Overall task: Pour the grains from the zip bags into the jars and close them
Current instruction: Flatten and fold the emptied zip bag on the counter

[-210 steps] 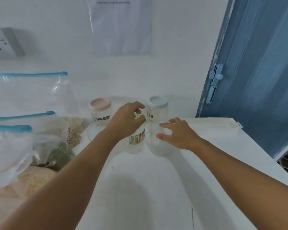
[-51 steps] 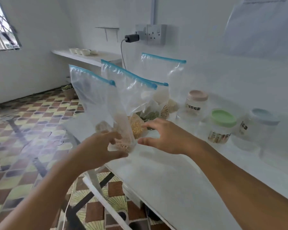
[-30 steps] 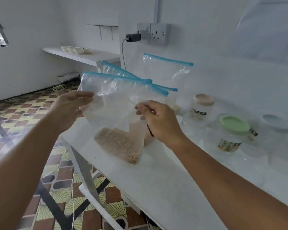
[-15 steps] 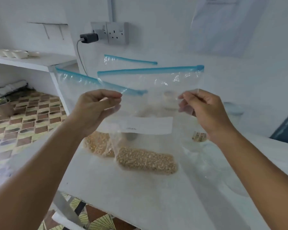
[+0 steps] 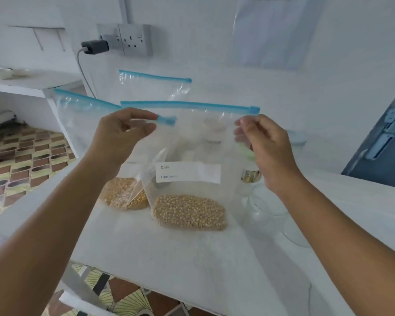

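Nearest: two bare forearms reaching forward over the white tabletop (image 5: 192,258).

Between both hands, held upright, a clear plastic zip bag with a blue zipper strip (image 5: 189,142); a white label on its face printed "Date" and "Contents"; a heap of pale round grains (image 5: 189,212) settled in its bottom, low over the tabletop, contact with the surface not clear. Zipper strip level along the top, its slider at the right end.

Left hand (image 5: 121,140) pinching the bag's upper left edge just below the strip, thumb and forefinger closed on the plastic. Right hand (image 5: 267,151) pinching the upper right edge the same way, fingers curled on the film.

Just behind and left, a second clear zip bag holding yellow kernels (image 5: 123,197), resting on the tabletop, partly overlapped by the held bag. Right of the held bag, clear glass jars (image 5: 267,206) standing on the tabletop, seen partly through the plastic; lids blurred, one with a green tinge.

Farther back, a third clear zip bag with a blue strip (image 5: 155,87) standing near the white wall. On the wall above, a grey double socket (image 5: 132,39) with a dark charger plugged in (image 5: 94,47), and a pale sheet of paper (image 5: 274,30). Far right, a blue door (image 5: 383,142). Far left, a white shelf (image 5: 27,80) and a patterned tile floor (image 5: 21,160).
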